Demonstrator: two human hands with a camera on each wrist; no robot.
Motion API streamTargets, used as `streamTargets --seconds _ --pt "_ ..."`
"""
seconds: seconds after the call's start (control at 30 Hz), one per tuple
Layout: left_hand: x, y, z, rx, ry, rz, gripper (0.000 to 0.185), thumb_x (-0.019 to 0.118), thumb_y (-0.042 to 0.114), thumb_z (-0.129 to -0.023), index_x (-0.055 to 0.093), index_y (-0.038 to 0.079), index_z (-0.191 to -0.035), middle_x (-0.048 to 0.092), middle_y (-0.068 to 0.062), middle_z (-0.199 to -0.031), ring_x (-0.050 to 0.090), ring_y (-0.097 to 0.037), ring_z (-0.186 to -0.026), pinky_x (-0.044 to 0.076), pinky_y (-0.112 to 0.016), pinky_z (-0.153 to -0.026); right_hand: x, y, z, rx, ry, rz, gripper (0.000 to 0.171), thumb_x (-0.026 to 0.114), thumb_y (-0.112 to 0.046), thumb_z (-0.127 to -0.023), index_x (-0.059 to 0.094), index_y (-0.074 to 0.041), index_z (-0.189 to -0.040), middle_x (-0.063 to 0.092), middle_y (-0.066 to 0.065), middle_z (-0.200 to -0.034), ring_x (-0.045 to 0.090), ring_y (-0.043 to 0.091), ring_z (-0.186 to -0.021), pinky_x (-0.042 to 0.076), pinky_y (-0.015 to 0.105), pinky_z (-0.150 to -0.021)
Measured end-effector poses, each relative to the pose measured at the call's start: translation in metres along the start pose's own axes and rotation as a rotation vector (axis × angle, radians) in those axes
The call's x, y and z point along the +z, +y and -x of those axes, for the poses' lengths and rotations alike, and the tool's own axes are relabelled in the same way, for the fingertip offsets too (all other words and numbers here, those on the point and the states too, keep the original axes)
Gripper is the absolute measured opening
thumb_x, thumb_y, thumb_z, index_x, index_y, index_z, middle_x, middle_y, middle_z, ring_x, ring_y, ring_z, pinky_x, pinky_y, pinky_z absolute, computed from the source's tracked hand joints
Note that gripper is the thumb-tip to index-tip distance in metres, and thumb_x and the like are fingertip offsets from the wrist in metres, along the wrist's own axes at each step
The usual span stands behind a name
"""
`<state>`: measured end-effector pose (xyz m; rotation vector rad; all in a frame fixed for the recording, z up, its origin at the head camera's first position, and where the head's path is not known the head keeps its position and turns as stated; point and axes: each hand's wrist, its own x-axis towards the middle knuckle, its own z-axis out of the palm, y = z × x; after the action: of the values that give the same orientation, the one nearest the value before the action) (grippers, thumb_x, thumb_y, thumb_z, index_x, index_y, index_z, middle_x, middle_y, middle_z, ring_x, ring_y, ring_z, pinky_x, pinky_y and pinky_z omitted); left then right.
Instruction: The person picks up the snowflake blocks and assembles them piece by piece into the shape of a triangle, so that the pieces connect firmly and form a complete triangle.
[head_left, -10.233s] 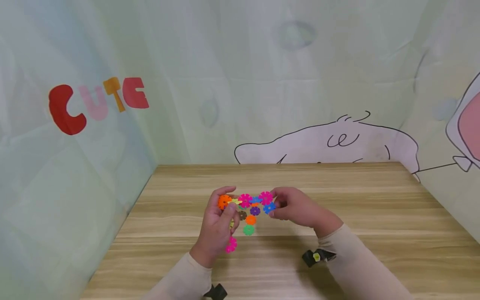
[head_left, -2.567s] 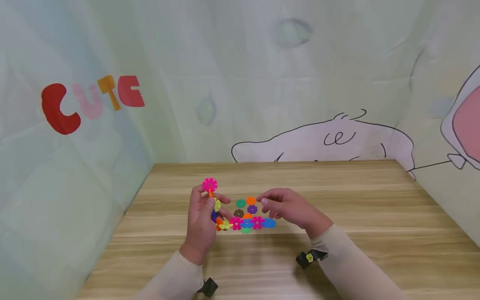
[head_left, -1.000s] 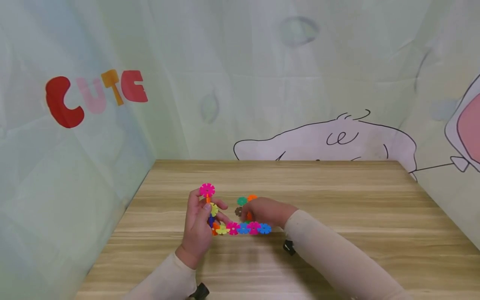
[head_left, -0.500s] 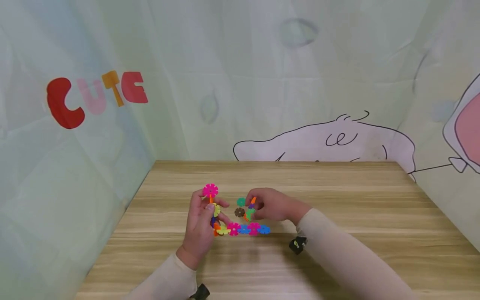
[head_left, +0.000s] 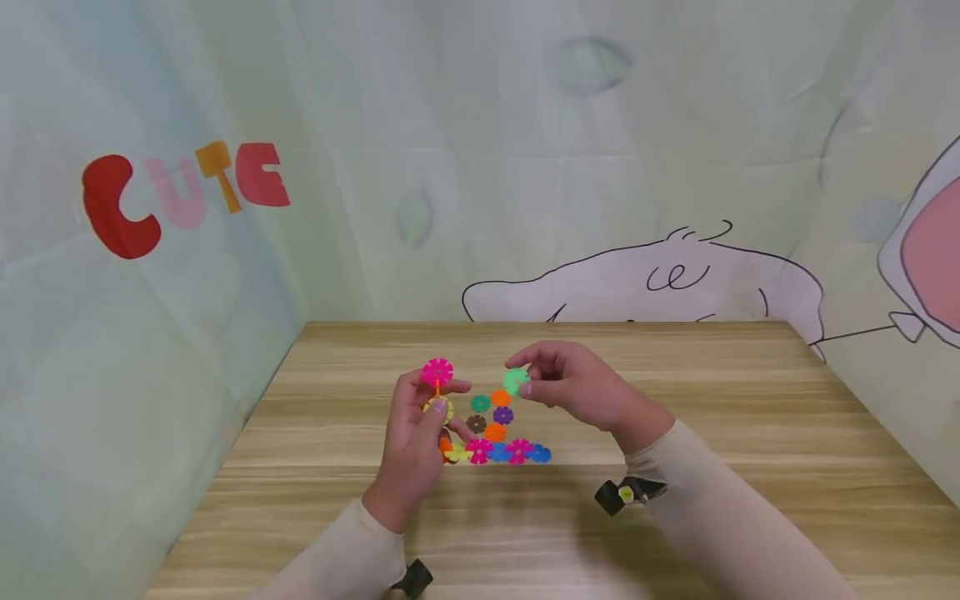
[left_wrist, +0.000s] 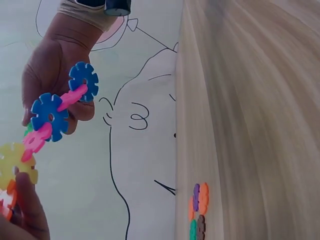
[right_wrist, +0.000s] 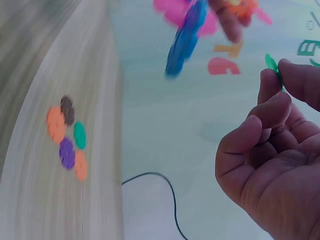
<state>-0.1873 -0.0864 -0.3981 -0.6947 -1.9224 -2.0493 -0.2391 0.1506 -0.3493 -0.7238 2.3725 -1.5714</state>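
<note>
Multicoloured chain of notched plastic discs [head_left: 479,451] is gripped by the left hand [head_left: 414,452], whose fingers hide part of it, above the wood-grained tabletop [head_left: 660,358]. Well apart from the chain, the right hand [head_left: 579,385] pinches a light-green notched plastic disc [head_left: 517,382]. Between the hands, loose teal [head_left: 480,403], brown [head_left: 477,424], purple [head_left: 503,415] and two orange discs [head_left: 500,398] lie clustered on the tabletop, beyond the chain's long row.

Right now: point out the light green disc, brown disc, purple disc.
Light green disc [head_left: 514,381]: head view, middle of its face.
Brown disc [head_left: 477,424]: head view, middle of its upper face.
Purple disc [right_wrist: 67,153]: right wrist view, middle of its face.
</note>
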Motion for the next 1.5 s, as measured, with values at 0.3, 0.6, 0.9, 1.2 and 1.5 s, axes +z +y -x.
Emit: streamTargets --seconds 0.3,0.6,0.9,1.2,1.5 --pt "0.006 0.003 -0.001 0.02 -0.023 0.033 0.04 0.036 0.006 -0.103 0.024 0.014 -0.14 0.056 -0.019 -0.117 0.064 -0.033 -0.061 0.056 -0.038 -0.058 0.008 -0.016 0.009 -0.021 -0.006 -0.163 0.033 0.068 -0.01 -0.09 0.062 -0.011 -0.122 0.056 0.016 -0.094 0.055 0.026 -0.083 0.055 0.031 -0.074" --pt "0.003 0.005 0.0 0.042 -0.038 0.044 0.052 0.038 0.005 -0.103 0.019 0.022 -0.148 0.057 -0.019 -0.115 0.065 -0.032 -0.064 0.058 -0.038 -0.065 0.019 -0.026 0.006 -0.084 0.022 -0.153 0.029 0.067 -0.013 -0.091 0.064 -0.015 -0.12 0.061 0.014 -0.097 0.057 0.029 -0.087 0.055 0.033 -0.075" --pt "0.001 0.003 0.001 0.099 -0.05 0.067 0.051 0.037 0.003 -0.102 0.02 0.017 -0.149 0.054 -0.029 -0.109 0.063 -0.029 -0.061 0.058 -0.035 -0.062 0.027 -0.029 0.0 -0.11 0.019 -0.128 0.029 0.067 -0.016 -0.092 0.065 -0.016 -0.12 0.06 0.012 -0.095 0.056 0.029 -0.084 0.053 0.03 -0.07" --pt "0.004 -0.002 0.002 0.142 -0.076 0.063 0.051 0.036 -0.003 -0.1 0.021 0.011 -0.147 0.057 -0.023 -0.108 0.061 -0.027 -0.062 0.057 -0.033 -0.058 0.034 -0.03 -0.002 -0.12 0.038 -0.15 0.028 0.068 -0.015 -0.091 0.065 -0.015 -0.118 0.06 0.013 -0.091 0.057 0.031 -0.079 0.052 0.028 -0.064" --pt "0.007 -0.005 0.004 0.188 -0.111 0.103 0.05 0.037 -0.003 -0.1 0.017 0.004 -0.145 0.055 -0.025 -0.109 0.059 -0.028 -0.065 0.058 -0.035 -0.06 0.038 -0.029 -0.004 -0.137 0.042 -0.126 0.023 0.068 -0.016 -0.091 0.066 -0.011 -0.113 0.061 0.012 -0.088 0.057 0.027 -0.076 0.052 0.029 -0.064"
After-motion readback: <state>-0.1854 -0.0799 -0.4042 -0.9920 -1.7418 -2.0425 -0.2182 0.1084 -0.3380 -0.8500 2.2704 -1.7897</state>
